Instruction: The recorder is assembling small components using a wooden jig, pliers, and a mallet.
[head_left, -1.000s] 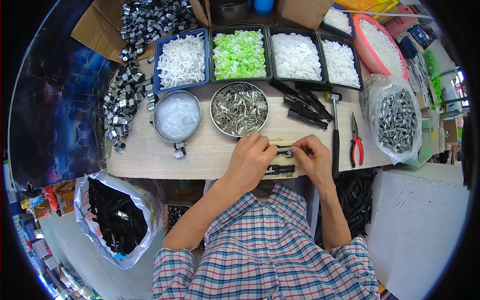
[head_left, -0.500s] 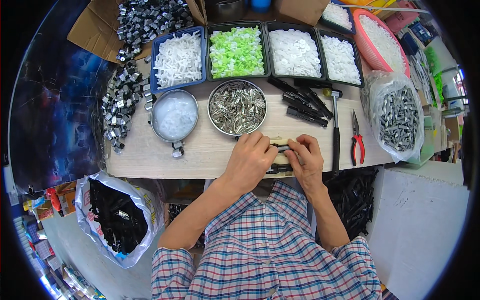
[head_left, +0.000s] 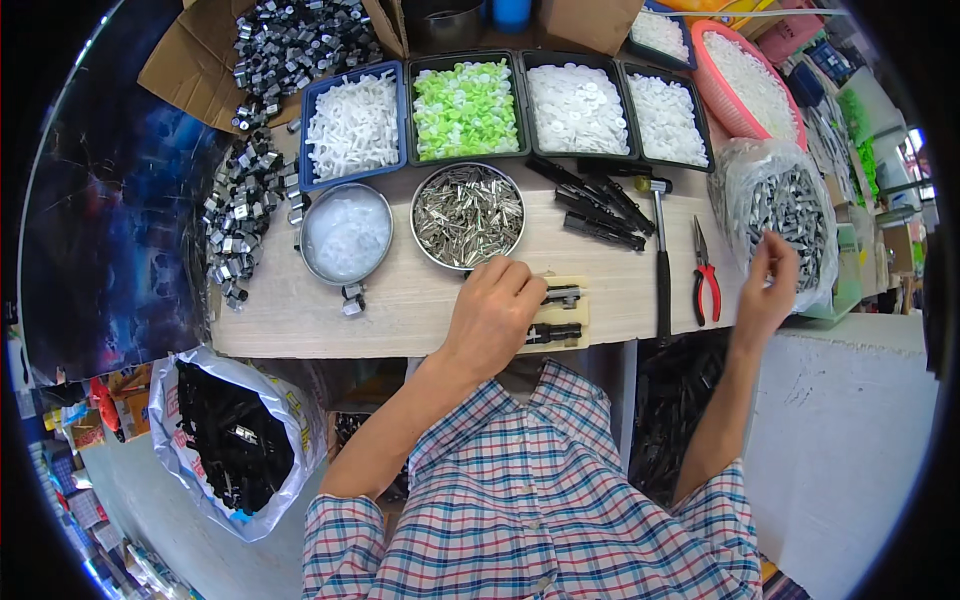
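My left hand [head_left: 495, 305] rests on the wooden bench [head_left: 400, 305] beside a small pale block [head_left: 566, 312] that carries two dark metal parts. Its fingers curl against the upper part; whether it grips it I cannot tell. My right hand [head_left: 770, 275] is far to the right, fingers pinched together above a clear bag of grey metal pieces [head_left: 790, 215]. What it pinches is too small to see. A round tin of silver clips [head_left: 468, 215] stands just above my left hand.
Trays of white [head_left: 352, 125], green [head_left: 463, 108] and white [head_left: 577, 108] plastic parts line the back. A lidded round tin [head_left: 345, 233], black parts [head_left: 598, 205], a hammer [head_left: 660, 260], red pliers [head_left: 705, 270], loose metal clips [head_left: 245, 215] and a bag of black parts [head_left: 225, 430] surround the bench.
My right hand left the pale block and swung right to the clear bag of metal pieces. My left hand stayed at the block.
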